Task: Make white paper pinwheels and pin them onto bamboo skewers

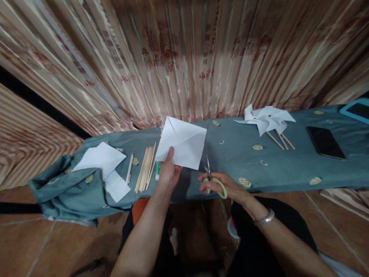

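Note:
My left hand (170, 169) holds a white square of paper (187, 143) above the table, the thumb on top and the fingers underneath. Crease lines run across the sheet, and a slit seems to show near its upper left corner. In my right hand (224, 184) is a pair of scissors (215, 185) with light green handles. Their blades point up toward the paper's lower right corner, apart from it. Thin wooden sticks (145, 169) lie in a bundle just left of my left hand, with a green and white tube (157, 171) partly hidden beside them.
Paper pinwheels (269, 116) on sticks lie right of centre on the blue-green cloth (282, 171). Further right are a dark phone (325, 142) and a blue-framed tablet (360, 111). White paper sheets (102, 157) and a pen (130, 168) lie at left. A curtain (181, 53) hangs behind.

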`<action>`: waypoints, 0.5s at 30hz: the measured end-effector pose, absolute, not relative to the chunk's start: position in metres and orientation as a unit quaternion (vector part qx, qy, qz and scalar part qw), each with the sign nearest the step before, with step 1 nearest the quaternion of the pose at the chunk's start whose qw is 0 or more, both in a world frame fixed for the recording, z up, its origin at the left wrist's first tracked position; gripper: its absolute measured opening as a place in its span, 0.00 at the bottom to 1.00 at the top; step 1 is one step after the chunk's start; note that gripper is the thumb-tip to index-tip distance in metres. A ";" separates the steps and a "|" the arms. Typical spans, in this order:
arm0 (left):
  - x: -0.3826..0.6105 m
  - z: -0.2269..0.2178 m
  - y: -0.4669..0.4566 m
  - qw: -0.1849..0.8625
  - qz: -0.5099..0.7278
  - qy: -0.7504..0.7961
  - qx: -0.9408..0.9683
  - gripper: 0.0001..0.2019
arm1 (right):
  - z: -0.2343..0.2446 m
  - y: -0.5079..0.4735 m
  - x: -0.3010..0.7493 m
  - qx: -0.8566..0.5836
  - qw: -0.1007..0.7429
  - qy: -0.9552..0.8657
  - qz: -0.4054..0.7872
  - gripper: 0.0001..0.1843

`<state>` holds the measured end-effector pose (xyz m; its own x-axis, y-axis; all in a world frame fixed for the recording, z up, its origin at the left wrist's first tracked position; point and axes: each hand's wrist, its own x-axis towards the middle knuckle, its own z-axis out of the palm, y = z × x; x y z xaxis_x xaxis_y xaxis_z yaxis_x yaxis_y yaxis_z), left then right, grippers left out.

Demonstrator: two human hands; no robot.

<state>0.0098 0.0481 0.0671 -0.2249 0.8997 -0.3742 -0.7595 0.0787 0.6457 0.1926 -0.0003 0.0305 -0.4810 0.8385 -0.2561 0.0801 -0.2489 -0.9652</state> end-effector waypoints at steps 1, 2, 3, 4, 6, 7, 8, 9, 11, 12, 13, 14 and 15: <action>0.010 0.068 0.048 0.615 0.673 0.401 0.090 0.12 | 0.030 -0.003 0.192 -0.415 0.268 -0.553 0.671 0.31; 0.011 0.068 0.048 0.614 0.674 0.401 0.091 0.12 | 0.029 -0.005 0.192 -0.411 0.256 -0.561 0.672 0.32; 0.012 0.068 0.048 0.613 0.675 0.400 0.091 0.12 | 0.029 -0.007 0.191 -0.409 0.246 -0.567 0.671 0.32; 0.012 0.068 0.048 0.613 0.675 0.400 0.091 0.12 | 0.029 -0.007 0.190 -0.408 0.239 -0.573 0.669 0.32; 0.013 0.066 0.048 0.612 0.677 0.400 0.087 0.13 | 0.029 -0.008 0.189 -0.409 0.240 -0.581 0.661 0.31; 0.013 0.065 0.048 0.611 0.678 0.400 0.086 0.13 | 0.030 -0.008 0.189 -0.411 0.245 -0.583 0.657 0.30; 0.013 0.065 0.049 0.610 0.678 0.400 0.086 0.13 | 0.030 -0.007 0.188 -0.412 0.252 -0.584 0.653 0.30; 0.013 0.064 0.049 0.610 0.678 0.400 0.087 0.14 | 0.030 -0.007 0.188 -0.414 0.258 -0.583 0.650 0.29; 0.013 0.062 0.049 0.611 0.675 0.402 0.092 0.15 | 0.030 -0.006 0.188 -0.414 0.264 -0.581 0.649 0.27; 0.013 0.062 0.048 0.612 0.674 0.403 0.095 0.15 | 0.030 -0.006 0.188 -0.413 0.264 -0.582 0.649 0.27; 0.013 0.061 0.048 0.612 0.673 0.403 0.099 0.15 | 0.029 -0.005 0.188 -0.411 0.262 -0.585 0.648 0.26; 0.013 0.061 0.048 0.612 0.673 0.403 0.101 0.15 | 0.029 -0.005 0.188 -0.409 0.260 -0.589 0.646 0.26; 0.013 0.061 0.048 0.612 0.673 0.402 0.103 0.16 | 0.028 -0.005 0.188 -0.407 0.258 -0.593 0.645 0.26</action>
<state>0.0125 0.0479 0.0606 -0.2294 0.9066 -0.3541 -0.7415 0.0729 0.6670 0.1878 -0.0047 0.0280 -0.5345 0.8164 -0.2187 0.1499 -0.1631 -0.9752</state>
